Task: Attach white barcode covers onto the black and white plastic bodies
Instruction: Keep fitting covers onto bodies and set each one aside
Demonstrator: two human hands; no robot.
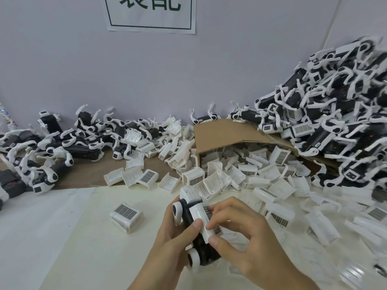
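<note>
Low in the middle, my left hand [170,243] grips a black and white plastic body [186,218] from the left, thumb lying on the cover. A white barcode cover [202,218] sits on top of that body, its barcode patch partly hidden by fingers. My right hand [236,229] curls over the cover from the right, fingertips and thumb pinching its edges. One loose barcode cover [126,213] lies alone on the white sheet to the left.
A tipped cardboard box [222,132] spills several loose white covers [247,174] over the table's middle and right. A tall heap of black and white bodies [335,114] fills the right; another pile of bodies [62,143] lies at the left along the wall.
</note>
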